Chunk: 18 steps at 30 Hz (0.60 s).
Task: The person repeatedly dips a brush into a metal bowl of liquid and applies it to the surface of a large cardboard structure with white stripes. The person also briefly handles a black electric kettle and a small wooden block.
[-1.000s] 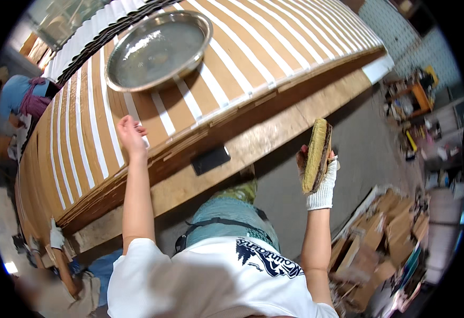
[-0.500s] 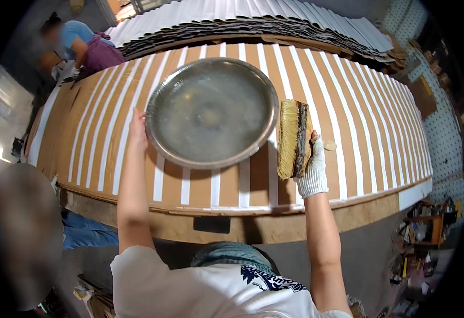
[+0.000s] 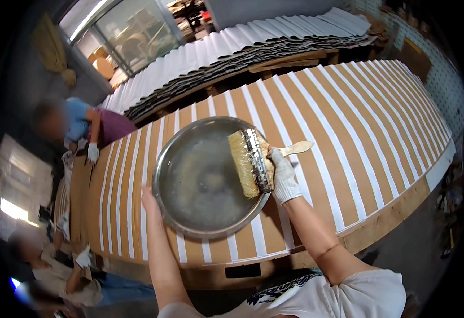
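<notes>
A wide round metal basin [image 3: 171, 135] of cloudy grey liquid [image 3: 200, 172] sits over the striped brown sheets. My left hand [image 3: 151, 202], bare, is at its left rim with the fingers closed against the edge, partly hidden by the basin. In my gloved right hand [image 3: 285, 177] is a broad brush [image 3: 244, 164] with pale yellow bristles, a dark shiny band and a light wooden handle that points right. The brush is over the basin's right side, bristles toward the liquid. Whether they touch the liquid, I cannot tell.
Brown sheets with white strips [image 3: 343, 127] cover the long table. Behind it lies a stack of wavy white and dark sheets [image 3: 232, 50]. A person in blue [image 3: 78, 124] works at the table's far left; another person in tan [image 3: 57, 273] is at the near left.
The brush has moved left, from beside the basin to over its right part, and tilted. My view has turned and the basin appears lower. My left hand stays at the rim.
</notes>
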Each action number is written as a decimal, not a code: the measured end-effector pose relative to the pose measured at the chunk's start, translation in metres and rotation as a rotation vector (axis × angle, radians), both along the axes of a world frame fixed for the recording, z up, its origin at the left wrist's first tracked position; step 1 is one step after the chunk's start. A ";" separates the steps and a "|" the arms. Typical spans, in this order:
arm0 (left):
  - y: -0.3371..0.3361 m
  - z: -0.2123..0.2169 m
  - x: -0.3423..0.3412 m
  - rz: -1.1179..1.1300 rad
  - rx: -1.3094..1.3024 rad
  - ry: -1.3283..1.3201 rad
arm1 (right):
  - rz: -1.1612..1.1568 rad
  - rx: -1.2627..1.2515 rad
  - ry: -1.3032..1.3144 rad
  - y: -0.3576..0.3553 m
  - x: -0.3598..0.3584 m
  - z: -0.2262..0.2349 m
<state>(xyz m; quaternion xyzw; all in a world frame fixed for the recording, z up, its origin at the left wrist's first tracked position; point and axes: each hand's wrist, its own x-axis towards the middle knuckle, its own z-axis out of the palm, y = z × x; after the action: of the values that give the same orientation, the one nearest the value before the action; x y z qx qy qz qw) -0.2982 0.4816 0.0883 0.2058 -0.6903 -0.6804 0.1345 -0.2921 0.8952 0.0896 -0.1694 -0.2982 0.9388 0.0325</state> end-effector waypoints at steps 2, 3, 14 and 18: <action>0.013 0.019 0.010 0.019 -0.015 0.010 | 0.003 -0.060 -0.010 0.004 -0.004 -0.004; 0.027 0.032 0.017 0.034 -0.037 0.017 | -0.005 -0.065 -0.001 0.011 -0.003 -0.006; 0.186 0.084 0.072 0.142 -0.022 0.073 | -0.049 -0.171 0.127 0.153 0.065 0.047; 0.287 0.094 0.084 0.143 0.055 0.021 | -0.123 -0.120 0.145 0.238 0.095 0.073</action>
<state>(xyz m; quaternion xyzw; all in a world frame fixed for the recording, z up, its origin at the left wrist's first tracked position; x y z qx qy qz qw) -0.2139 0.7684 0.1822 0.2511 -0.6534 -0.6900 0.1841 -0.1969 1.1328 0.1624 -0.1209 -0.2274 0.9610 0.1013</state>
